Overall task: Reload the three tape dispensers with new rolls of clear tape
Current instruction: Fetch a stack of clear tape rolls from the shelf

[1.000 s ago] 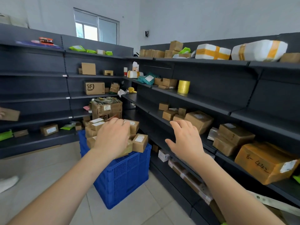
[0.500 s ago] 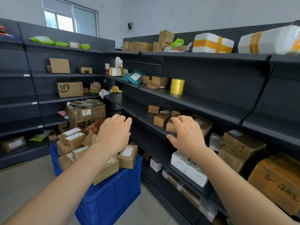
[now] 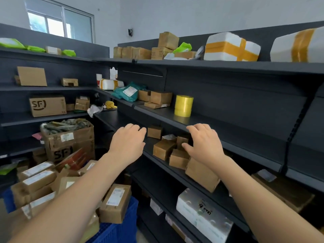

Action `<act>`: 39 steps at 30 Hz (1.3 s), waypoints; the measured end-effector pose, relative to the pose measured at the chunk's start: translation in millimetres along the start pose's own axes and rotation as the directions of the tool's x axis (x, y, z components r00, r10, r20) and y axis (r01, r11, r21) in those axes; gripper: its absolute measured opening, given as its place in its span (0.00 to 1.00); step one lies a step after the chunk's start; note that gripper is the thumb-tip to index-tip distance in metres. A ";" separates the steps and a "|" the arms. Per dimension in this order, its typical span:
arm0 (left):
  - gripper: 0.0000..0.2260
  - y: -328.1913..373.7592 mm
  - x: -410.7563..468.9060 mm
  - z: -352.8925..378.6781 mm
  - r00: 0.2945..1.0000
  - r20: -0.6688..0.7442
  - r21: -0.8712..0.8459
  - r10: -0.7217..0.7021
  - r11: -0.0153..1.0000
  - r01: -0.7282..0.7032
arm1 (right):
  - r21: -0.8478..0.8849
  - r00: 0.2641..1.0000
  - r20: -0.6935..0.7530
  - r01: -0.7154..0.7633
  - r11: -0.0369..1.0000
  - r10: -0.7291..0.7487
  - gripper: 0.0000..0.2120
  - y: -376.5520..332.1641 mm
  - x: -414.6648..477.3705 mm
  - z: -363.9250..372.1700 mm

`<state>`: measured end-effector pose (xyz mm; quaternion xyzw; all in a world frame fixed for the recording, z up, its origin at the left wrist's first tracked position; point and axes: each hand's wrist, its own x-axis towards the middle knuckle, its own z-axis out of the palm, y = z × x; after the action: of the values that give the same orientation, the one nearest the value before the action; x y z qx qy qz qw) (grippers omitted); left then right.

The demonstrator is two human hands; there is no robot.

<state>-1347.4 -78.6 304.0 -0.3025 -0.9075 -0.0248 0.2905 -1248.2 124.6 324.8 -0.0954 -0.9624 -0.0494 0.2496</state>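
Note:
A stack of yellow-tinted tape rolls (image 3: pixel 183 105) stands upright on a dark shelf (image 3: pixel 228 123) at about chest height, right of centre. Both my arms reach forward toward that shelving. My left hand (image 3: pixel 128 142) hovers palm down, fingers loosely spread, holding nothing. My right hand (image 3: pixel 204 142) is also palm down with fingers apart, below and slightly right of the tape rolls, in front of the shelf's front edge. No tape dispenser shows in the view.
Small cardboard boxes (image 3: pixel 164 149) sit on the shelf below my hands. A blue crate (image 3: pixel 121 230) heaped with parcels stands on the floor at lower left. White foam boxes (image 3: pixel 231 47) line the top shelf. A white pack (image 3: pixel 203 214) lies on a low shelf.
The view has moved closer to the right-hand shelving and tilted up. Both hands have risen and advanced toward the shelf with the tape rolls; they stay empty.

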 end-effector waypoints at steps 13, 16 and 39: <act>0.17 -9.0 215.2 131.8 0.992 -0.050 -0.117 0.112 0.986 -0.117 | -0.132 0.997 -0.021 -0.071 0.989 0.069 0.24 80.4 180.7 95.1; 0.17 -16.1 272.5 157.4 0.988 -0.064 -0.147 0.138 0.978 -0.146 | -0.136 0.993 -0.024 -0.116 0.984 0.114 0.25 98.8 233.3 114.0; 0.36 34.3 507.7 281.4 0.691 0.678 -0.723 0.251 0.062 0.688 | 0.642 0.643 0.628 -0.747 0.174 0.439 0.29 192.6 431.7 218.2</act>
<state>-1801.3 282.8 341.3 -0.2384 -0.7162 -0.5604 -0.3408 -1680.9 412.6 355.4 -0.3322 -0.7481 0.5640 0.1092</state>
